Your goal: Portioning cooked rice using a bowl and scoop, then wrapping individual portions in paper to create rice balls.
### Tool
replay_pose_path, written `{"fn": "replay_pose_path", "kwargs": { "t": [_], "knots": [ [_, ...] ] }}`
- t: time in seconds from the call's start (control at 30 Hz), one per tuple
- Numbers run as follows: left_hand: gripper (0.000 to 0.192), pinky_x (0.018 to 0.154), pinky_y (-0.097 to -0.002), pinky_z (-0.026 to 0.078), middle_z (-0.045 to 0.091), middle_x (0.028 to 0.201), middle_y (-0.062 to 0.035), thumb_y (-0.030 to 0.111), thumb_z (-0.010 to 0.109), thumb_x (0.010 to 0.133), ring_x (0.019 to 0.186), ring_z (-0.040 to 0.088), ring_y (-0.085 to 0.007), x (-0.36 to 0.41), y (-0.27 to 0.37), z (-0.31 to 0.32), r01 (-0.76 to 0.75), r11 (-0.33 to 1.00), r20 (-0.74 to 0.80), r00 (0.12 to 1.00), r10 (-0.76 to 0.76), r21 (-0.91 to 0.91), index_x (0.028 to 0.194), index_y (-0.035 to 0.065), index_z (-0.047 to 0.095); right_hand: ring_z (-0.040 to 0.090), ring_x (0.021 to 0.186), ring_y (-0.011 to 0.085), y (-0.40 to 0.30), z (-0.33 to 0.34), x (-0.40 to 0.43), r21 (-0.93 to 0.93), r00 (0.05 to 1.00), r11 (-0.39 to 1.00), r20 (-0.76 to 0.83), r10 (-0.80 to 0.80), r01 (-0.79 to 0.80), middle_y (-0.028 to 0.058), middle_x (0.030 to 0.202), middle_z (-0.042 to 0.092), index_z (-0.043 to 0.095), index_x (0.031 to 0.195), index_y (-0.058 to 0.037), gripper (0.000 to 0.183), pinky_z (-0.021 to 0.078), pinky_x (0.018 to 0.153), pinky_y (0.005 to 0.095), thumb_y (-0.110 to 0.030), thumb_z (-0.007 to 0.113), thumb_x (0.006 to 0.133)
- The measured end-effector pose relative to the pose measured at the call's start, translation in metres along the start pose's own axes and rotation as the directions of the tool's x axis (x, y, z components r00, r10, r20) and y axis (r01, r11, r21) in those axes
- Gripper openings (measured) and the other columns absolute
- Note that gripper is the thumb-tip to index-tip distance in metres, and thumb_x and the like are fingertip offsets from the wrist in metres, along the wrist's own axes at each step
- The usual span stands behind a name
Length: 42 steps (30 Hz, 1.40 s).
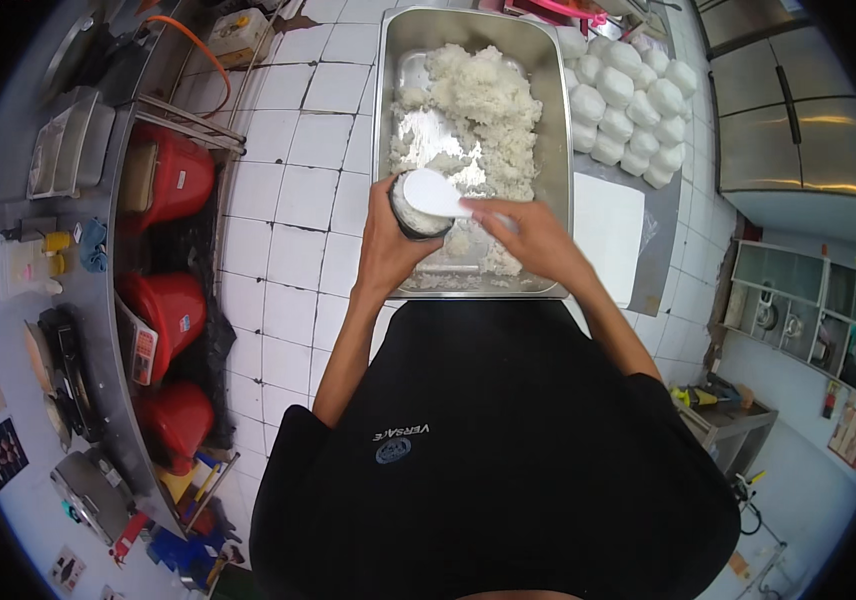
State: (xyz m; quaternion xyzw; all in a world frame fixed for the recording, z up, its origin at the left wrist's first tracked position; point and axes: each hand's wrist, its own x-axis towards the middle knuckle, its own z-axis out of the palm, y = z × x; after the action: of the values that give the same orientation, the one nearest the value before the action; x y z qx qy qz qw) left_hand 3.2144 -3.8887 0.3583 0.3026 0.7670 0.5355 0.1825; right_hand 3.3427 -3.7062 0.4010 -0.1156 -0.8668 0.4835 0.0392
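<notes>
My left hand [390, 240] grips a dark round cup [402, 220] filled with white rice [428, 220], above the near left part of a deep steel pan [566, 150]. In my right hand [529, 236] is a white rice paddle [431, 191], its flat blade lying over the mouth of the cup. Cooked rice [484, 94] is heaped at the far end of the pan and spreads down its right side. Bare, shiny metal shows through at the pan's left middle. The blade hides part of the cup's contents.
Right of the pan, several wrapped white portions [626, 105] are piled on a grey surface [649, 281], near a white sheet [608, 240]. Leftward, red bins [172, 315] stand beneath a steel counter [109, 300] across the white tiled floor [285, 225]. Steel cabinet doors [795, 112] are at far right.
</notes>
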Motion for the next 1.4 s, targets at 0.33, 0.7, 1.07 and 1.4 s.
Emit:
{"fn": "replay_pose_path", "kwargs": {
  "t": [0.33,0.7,1.07,1.4],
  "knots": [
    [0.095,0.101,-0.035,0.048,0.05,0.128,-0.0162,0.006,0.089,0.066,0.12,0.054,-0.025,-0.003,-0.057,-0.001,0.04,0.963,-0.278,0.954,-0.117,-0.267,0.14,0.0009,0.029,0.066,0.088,0.0399,0.106,0.056,0.014,-0.558,0.904,0.83,0.341,0.257,-0.026,0.0216,0.091,0.069,0.064,0.107,-0.0056,0.022,0.0522,0.077,0.0517,-0.021,0.052,0.097],
    [0.099,0.103,-0.0368,0.045,0.048,0.129,-0.0157,0.009,0.092,0.062,0.122,0.051,-0.0261,-0.008,-0.061,0.001,0.062,0.966,-0.296,0.945,-0.137,-0.251,0.14,0.0025,0.032,0.064,0.084,0.0414,0.065,0.036,-0.005,-0.177,0.858,0.982,0.493,0.145,-0.064,0.0216,0.085,0.069,0.073,0.101,-0.0038,0.027,0.0497,0.077,0.0475,-0.024,0.056,0.095],
    [0.096,0.1,-0.0359,0.048,0.05,0.129,-0.0168,0.009,0.091,0.065,0.119,0.054,-0.0254,-0.002,-0.061,-0.002,0.033,0.946,-0.29,0.948,-0.132,-0.322,0.139,0.0019,0.031,0.063,0.071,0.0207,0.063,0.061,0.007,0.028,0.892,0.983,0.425,0.151,-0.18,0.0186,0.082,0.07,0.07,0.109,0.0008,0.03,0.05,0.071,0.0356,-0.024,0.062,0.096],
    [0.087,0.1,-0.0351,0.048,0.052,0.128,-0.0164,0.003,0.088,0.067,0.117,0.057,-0.0248,-0.002,-0.05,-0.015,0.002,0.945,-0.368,0.921,-0.128,-0.326,0.136,-0.0012,0.034,0.045,0.054,0.0054,0.07,0.023,-0.019,0.286,0.846,0.834,0.414,0.337,-0.472,0.0011,0.064,0.055,0.063,0.116,-0.0015,0.027,0.036,0.05,0.0246,-0.022,0.057,0.101]
  ]
}}
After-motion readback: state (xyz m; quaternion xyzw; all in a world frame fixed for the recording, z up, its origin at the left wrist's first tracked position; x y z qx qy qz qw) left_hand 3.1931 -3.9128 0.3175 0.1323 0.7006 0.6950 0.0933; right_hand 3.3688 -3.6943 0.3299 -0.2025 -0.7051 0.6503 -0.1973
